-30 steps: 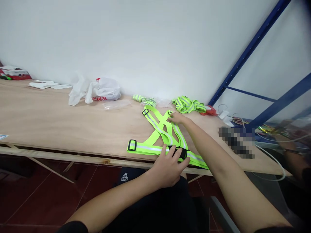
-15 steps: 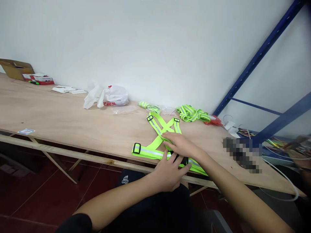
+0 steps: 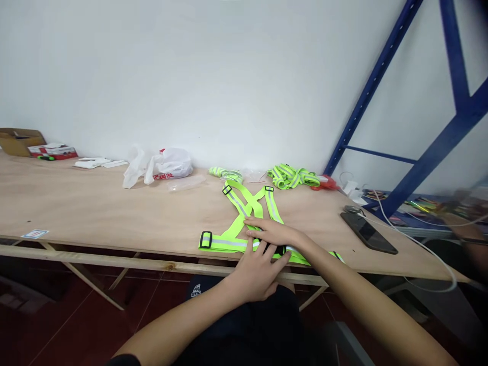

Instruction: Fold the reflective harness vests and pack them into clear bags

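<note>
Though bulging, white bag (image 3: 175, 161), contents hidden; left hand (image 3: 254, 272), right hand (image 3: 276, 233) on green harness (image 3: 231, 243), each grip unclear.

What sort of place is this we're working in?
Probably a small workshop or packing room: there's a long plywood-like workbench, a bright reflective strap harness spread on it with more bundled straps behind, and a blue metal rack at the right.

Wooden table (image 3: 152, 218) bore green harness (image 3: 238, 225) at front edge; behind it, strap bundle (image 3: 226, 174) and larger strap tangle (image 3: 292, 176). Leftward lay plastic bag (image 3: 174, 163), papers (image 3: 94, 162), red-and-white box (image 3: 55, 152), cardboard box (image 3: 23, 143); phone (image 3: 368, 232) lay at right.
</note>
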Available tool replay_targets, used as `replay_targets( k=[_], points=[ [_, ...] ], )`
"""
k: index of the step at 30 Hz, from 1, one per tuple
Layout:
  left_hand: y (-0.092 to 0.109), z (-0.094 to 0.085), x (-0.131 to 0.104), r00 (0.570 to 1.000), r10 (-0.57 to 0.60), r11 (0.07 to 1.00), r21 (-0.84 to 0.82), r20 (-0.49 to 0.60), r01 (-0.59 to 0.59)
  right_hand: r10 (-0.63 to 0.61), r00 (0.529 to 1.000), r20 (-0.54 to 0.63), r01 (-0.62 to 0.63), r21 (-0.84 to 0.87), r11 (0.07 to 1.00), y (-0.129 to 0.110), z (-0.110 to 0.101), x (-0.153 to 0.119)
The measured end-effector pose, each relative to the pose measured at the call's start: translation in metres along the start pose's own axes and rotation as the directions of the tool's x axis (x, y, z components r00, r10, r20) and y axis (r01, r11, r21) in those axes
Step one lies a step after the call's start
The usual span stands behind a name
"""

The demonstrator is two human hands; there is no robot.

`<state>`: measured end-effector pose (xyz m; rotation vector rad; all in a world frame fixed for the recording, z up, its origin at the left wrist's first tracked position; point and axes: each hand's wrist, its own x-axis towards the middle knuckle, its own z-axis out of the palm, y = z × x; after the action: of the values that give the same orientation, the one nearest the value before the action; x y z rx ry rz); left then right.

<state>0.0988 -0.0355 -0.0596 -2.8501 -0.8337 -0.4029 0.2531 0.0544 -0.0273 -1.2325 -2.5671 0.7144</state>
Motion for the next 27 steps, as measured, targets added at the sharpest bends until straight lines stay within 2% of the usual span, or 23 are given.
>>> replay_targets(
  k=[3,5,7,10,12,13,15,16,18,20,22,25,27],
  points=[
    [-0.006,-0.007,-0.001,0.999,0.034,0.992,-0.125,0.010,-0.033,-0.019,0.993,-0.114,0.022,0.031,0.999,-0.004,-0.001,-0.011],
    [-0.010,-0.014,-0.003,0.999,0.035,0.976,-0.214,-0.003,-0.035,-0.029,0.968,-0.247,0.039,0.036,0.999,-0.008,-0.003,-0.026],
    [-0.016,-0.027,-0.006,0.998,0.011,0.962,-0.272,-0.055,-0.025,-0.031,0.918,-0.395,0.049,0.034,0.998,-0.012,-0.005,-0.047],
    [-0.032,-0.057,-0.008,0.979,-0.038,0.948,-0.317,-0.200,-0.028,-0.053,0.835,-0.548,0.058,-0.009,0.998,-0.018,-0.004,-0.077],
    [-0.052,-0.080,-0.006,0.953,-0.087,0.948,-0.319,-0.292,-0.011,-0.108,0.800,-0.590,0.068,-0.090,0.994,-0.021,0.001,-0.091],
    [-0.067,-0.090,-0.002,0.945,-0.130,0.949,-0.315,-0.300,0.031,-0.144,0.791,-0.595,0.072,-0.143,0.987,-0.023,0.005,-0.095],
    [-0.102,-0.102,0.009,0.924,-0.262,0.945,-0.269,-0.277,0.188,-0.214,0.790,-0.575,0.081,-0.248,0.965,-0.026,0.015,-0.100],
    [-0.121,-0.102,0.016,0.917,-0.317,0.937,-0.228,-0.242,0.264,-0.242,0.796,-0.554,0.086,-0.293,0.952,-0.027,0.021,-0.100],
    [-0.161,-0.092,0.031,0.901,-0.410,0.908,-0.155,-0.145,0.388,-0.282,0.818,-0.502,0.098,-0.362,0.927,-0.026,0.033,-0.099],
    [-0.197,-0.071,0.045,0.877,-0.477,0.877,-0.095,-0.054,0.471,-0.310,0.837,-0.452,0.113,-0.410,0.905,-0.022,0.044,-0.096],
    [-0.225,-0.046,0.056,0.865,-0.501,0.863,-0.046,0.034,0.502,-0.330,0.846,-0.418,0.124,-0.447,0.886,-0.017,0.052,-0.093],
    [-0.249,-0.014,0.066,0.849,-0.520,0.851,-0.029,0.089,0.524,-0.351,0.845,-0.404,0.135,-0.474,0.870,-0.011,0.057,-0.091],
    [-0.258,-0.001,0.069,0.838,-0.536,0.841,-0.028,0.101,0.541,-0.354,0.842,-0.407,0.136,-0.474,0.870,-0.010,0.057,-0.092]
  ],
)
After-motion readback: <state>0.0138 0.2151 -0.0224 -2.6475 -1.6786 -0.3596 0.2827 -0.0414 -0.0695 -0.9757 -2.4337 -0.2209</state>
